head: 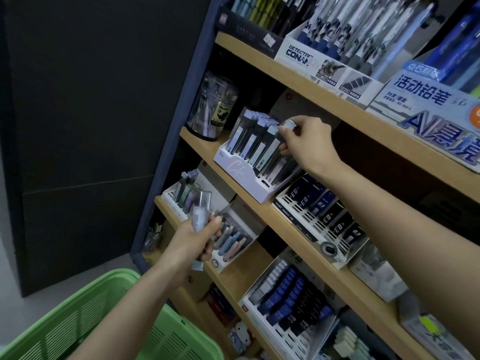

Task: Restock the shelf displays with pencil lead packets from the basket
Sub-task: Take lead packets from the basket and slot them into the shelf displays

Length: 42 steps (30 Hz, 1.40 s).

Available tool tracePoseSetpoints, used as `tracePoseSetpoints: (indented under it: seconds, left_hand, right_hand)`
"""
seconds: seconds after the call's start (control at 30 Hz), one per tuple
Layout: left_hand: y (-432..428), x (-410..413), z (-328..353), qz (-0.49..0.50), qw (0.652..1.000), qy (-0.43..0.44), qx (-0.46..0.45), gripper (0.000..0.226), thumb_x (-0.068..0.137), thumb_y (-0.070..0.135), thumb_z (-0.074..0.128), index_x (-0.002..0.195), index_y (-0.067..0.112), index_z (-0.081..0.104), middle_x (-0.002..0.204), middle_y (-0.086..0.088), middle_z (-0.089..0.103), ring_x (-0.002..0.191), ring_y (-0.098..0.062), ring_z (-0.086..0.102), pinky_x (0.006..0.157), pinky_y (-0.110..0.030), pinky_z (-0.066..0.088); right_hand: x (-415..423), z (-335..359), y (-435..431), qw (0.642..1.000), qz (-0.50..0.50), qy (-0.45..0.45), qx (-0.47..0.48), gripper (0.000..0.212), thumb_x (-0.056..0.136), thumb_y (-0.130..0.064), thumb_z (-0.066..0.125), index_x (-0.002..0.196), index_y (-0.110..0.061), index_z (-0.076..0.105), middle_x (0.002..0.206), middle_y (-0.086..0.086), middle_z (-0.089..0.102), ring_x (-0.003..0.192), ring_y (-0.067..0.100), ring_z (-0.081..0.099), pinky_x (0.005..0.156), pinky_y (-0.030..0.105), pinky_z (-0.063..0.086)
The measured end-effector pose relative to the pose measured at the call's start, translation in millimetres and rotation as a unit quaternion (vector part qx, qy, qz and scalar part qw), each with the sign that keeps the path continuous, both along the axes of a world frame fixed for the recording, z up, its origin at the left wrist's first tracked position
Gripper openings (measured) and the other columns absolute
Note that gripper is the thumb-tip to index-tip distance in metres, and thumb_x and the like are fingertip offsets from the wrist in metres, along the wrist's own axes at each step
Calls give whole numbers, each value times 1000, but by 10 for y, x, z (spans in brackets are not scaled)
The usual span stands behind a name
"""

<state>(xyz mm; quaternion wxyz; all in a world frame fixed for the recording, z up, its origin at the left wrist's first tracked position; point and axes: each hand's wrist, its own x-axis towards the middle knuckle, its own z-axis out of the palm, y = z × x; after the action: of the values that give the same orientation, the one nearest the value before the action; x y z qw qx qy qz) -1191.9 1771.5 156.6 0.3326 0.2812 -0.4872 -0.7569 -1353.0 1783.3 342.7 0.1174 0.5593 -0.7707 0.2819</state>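
My right hand (304,141) pinches the top of a pale blue pencil lead packet (289,123) at the right side of a white display box (241,175) on the second shelf. The box holds several upright packets in rows. Lower down, my left hand (197,237) grips a small bunch of clear lead packets (201,209) in front of the third shelf. The green plastic basket (78,318) sits at the bottom left, below my left forearm; its contents are hidden.
Wooden shelves (306,224) slope to the right, packed with display boxes: dark blue lead cases (324,211), HB lead tubes (291,294), pastel erasers (231,242), and pens on the top shelf. A clear jar (213,105) stands left of the white box. A dark wall fills the left.
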Motion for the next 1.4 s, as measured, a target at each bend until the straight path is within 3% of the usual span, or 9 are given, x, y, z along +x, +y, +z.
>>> tracePoseSetpoints:
  seconds: [0.07,0.17,0.27,0.5,0.63,0.87,1.03,1.17,1.4]
  left_hand:
    - [-1,-1,6,-1,1000,-4,3,23,97,25,52,84,6,51,41,10,44,36,-5,35,39,-17,31]
    - [-7,-11,-6,-4,1000,-7,5,22,97,24,52,86,6,51,42,9,45,36,-5,36,39,-18,32]
    - [-6,-13,-26,0,1000,-11,2,22,96,24,53,88,4,52,44,9,44,36,-6,38,39,-18,33]
    - [-25,-14,-52,10,1000,-14,-11,21,96,23,54,87,4,51,46,7,46,36,-6,38,38,-19,34]
    - [-46,-17,-69,10,1000,-21,-10,22,96,24,54,81,9,48,54,0,42,36,-6,38,38,-18,34]
    - [-58,-45,-105,6,1000,-26,-15,19,96,22,54,83,10,48,52,0,41,35,-7,38,38,-19,33]
    - [-48,-52,-135,-6,999,-38,-26,20,96,25,54,85,9,49,48,-2,41,38,-11,36,42,-23,33]
    - [-34,-55,-141,-5,999,-42,-29,18,96,26,54,88,10,51,48,-1,42,38,-11,36,42,-22,33]
    - [-63,-55,-178,-5,998,-49,-28,18,95,26,55,86,12,51,49,0,43,39,-10,38,42,-23,34]
  right_hand:
    - [-26,26,-13,1000,-3,10,13,22,98,-20,51,108,-4,62,76,9,67,61,2,66,64,16,56]
    - [-71,87,-67,998,-19,35,39,23,96,-21,54,107,-3,63,93,18,67,79,25,69,77,40,58]
    - [-85,116,-112,996,-36,48,58,25,94,-22,57,108,-2,63,97,22,66,84,32,67,81,45,56]
    - [-81,-112,-41,998,0,31,57,31,93,-19,60,120,-11,46,81,12,66,74,27,67,74,44,57]
    - [-94,-152,-61,995,-1,100,-4,29,88,-18,66,113,-8,54,100,9,59,83,23,60,81,44,52]
    - [-106,-178,-34,999,4,29,-33,30,85,-18,71,111,-9,59,78,-3,55,73,13,57,79,35,53]
    - [-134,-90,-135,996,-18,-59,-59,12,86,-18,69,93,-15,60,79,11,67,78,23,66,80,43,55]
    - [-122,-124,-99,999,-22,42,-21,19,89,-21,65,103,-10,59,72,0,58,72,18,60,70,31,51]
    - [-106,-22,-53,984,-13,159,77,31,90,-25,65,112,-7,53,92,13,65,84,29,63,76,43,53]
